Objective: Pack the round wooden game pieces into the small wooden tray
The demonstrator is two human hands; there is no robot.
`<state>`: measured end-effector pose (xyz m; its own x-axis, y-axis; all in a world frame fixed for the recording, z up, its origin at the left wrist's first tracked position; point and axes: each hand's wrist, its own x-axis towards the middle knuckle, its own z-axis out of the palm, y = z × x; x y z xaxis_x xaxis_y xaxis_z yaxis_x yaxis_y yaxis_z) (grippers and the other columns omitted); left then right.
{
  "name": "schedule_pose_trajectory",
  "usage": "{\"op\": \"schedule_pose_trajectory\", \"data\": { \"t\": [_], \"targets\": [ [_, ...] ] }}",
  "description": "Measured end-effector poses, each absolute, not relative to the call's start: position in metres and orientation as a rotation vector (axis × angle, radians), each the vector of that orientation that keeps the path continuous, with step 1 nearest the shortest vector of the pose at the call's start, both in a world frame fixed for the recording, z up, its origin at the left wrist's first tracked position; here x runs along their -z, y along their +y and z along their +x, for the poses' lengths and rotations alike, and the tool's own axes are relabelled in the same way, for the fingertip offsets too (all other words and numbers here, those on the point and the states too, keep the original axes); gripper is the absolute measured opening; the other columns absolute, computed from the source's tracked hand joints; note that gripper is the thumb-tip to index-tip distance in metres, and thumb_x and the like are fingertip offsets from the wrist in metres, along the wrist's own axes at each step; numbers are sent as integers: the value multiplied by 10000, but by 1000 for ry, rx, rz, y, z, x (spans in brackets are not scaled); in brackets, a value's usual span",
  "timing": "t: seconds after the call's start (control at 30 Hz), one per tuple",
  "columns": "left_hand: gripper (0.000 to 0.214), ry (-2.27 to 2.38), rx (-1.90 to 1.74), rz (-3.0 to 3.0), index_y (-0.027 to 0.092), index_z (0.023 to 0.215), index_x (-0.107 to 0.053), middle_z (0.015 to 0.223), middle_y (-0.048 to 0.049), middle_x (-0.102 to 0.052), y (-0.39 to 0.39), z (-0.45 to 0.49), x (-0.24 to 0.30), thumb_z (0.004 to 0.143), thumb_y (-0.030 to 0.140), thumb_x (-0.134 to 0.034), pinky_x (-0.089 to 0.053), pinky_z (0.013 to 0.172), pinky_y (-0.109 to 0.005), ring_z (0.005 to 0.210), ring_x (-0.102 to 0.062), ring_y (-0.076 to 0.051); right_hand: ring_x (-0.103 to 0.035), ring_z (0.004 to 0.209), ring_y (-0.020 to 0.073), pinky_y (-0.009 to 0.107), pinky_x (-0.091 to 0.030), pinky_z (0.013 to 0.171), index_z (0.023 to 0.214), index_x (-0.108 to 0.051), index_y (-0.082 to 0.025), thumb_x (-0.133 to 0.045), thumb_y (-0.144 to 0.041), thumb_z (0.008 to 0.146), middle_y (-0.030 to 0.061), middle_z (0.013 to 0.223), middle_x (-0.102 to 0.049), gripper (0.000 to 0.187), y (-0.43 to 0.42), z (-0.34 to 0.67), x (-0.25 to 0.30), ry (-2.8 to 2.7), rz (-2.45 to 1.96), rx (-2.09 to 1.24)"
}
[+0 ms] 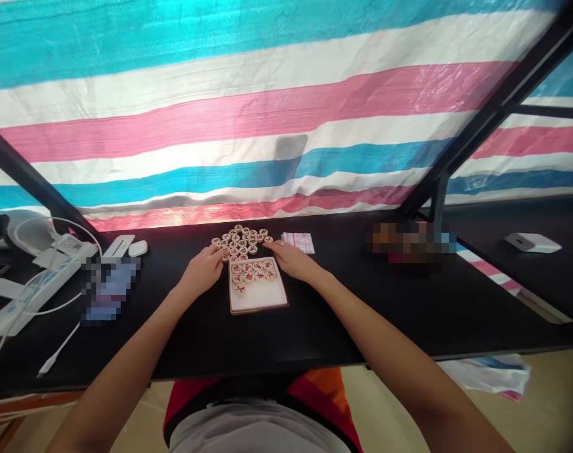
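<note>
A pile of round Chinese chess pieces [245, 238] lies on the black table, pale discs with red or dark characters. In front of it stands a shallow white box [262, 299] with a brownish edge. Several red-marked pieces [249, 277] lie face up in its far part, in rows, with one at the left in the third row. My left hand [205, 267] is at the pile's left edge, fingers stretched toward the nearest pieces. At the right edge, my right hand [289, 257] reaches with extended fingers to a piece [268, 240]. Both hands are partly open; their fingertips show only small.
Folded paper with pink lines [300, 242] lies right of the pile. At left are a power strip [41, 283], white cables, a white earbud case [138, 248] and a blurred packet [109, 292]. A blurred item [409, 244] sits at right, with a white adapter [532, 242] beyond. Striped sheeting hangs behind.
</note>
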<state>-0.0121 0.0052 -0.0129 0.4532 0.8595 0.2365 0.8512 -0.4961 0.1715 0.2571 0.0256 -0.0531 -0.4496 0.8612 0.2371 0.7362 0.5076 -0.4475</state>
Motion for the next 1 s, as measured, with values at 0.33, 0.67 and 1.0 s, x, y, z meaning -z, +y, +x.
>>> {"op": "schedule_pose_trajectory", "data": {
  "t": [0.33,0.67,1.0],
  "targets": [
    [250,1569,-312,2644,230,1060,-605,1095,-60,-593,6,-18,16,880,247,-433,-469,868,-330,1041,-546,-221,-498,1182,209,401,-409,1010,1237,-559,-171,-397,-80,843,122,1297,-503,435,35,262,68,-2277,-1261,-350],
    [140,1614,-193,2604,231,939,-569,963,-43,-624,9,-21,15,848,264,-469,-464,728,-290,912,-579,-213,-563,985,186,352,-463,905,1116,-595,-156,-453,-94,815,113,1132,-516,339,34,262,67,-2236,-1268,-339],
    [167,1032,-649,2713,205,874,-601,901,-25,-652,-17,4,-2,892,321,-481,-432,839,-265,870,-576,-154,-543,996,188,349,-455,889,1098,-583,-151,-448,-82,813,113,1121,-549,323,35,265,65,-2256,-1254,-376]
  ]
}}
